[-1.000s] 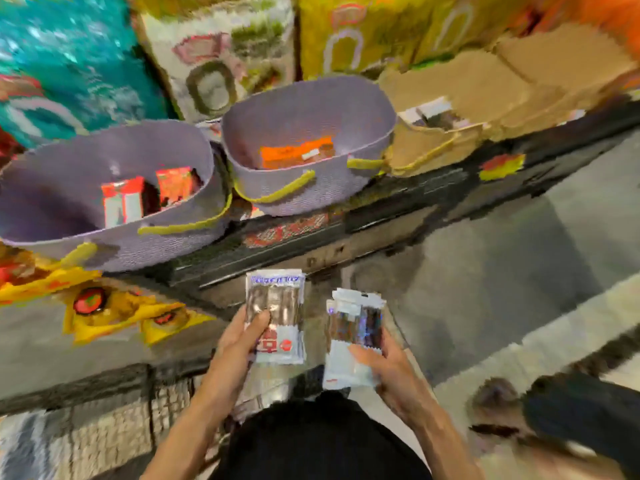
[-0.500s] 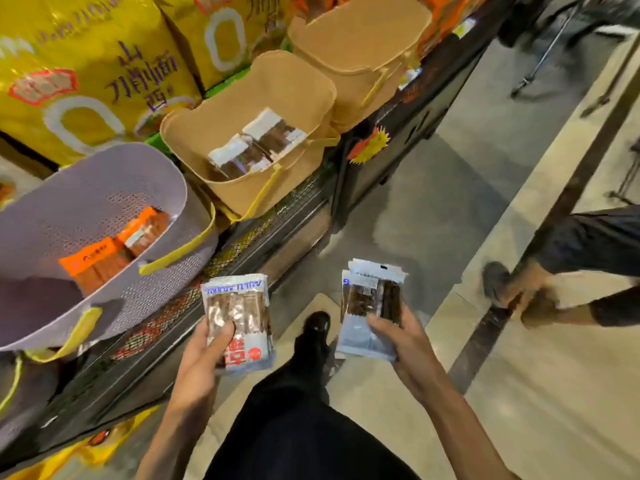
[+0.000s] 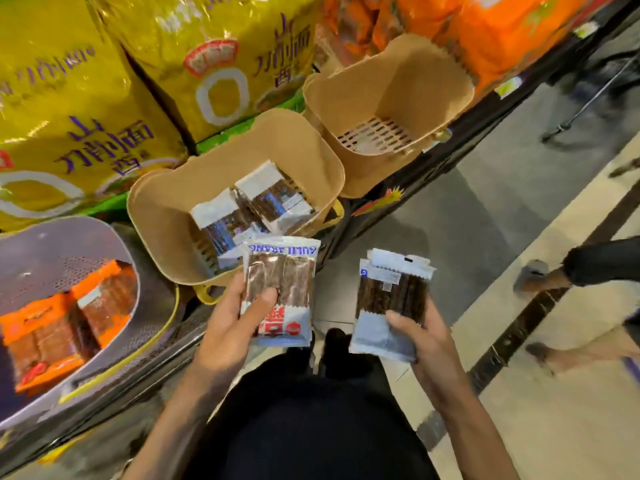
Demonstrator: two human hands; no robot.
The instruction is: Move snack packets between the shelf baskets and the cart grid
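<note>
Your left hand (image 3: 228, 327) pinches one packet (image 3: 284, 289) under the thumb. Your right hand (image 3: 426, 337) grips a small stack (image 3: 391, 296) the same way. Both are held flat toward you, probably for matching. The tan basket (image 3: 162, 216) at 11 o'clock, just beyond the packet, holds the same kind and is likely their destination.
</note>
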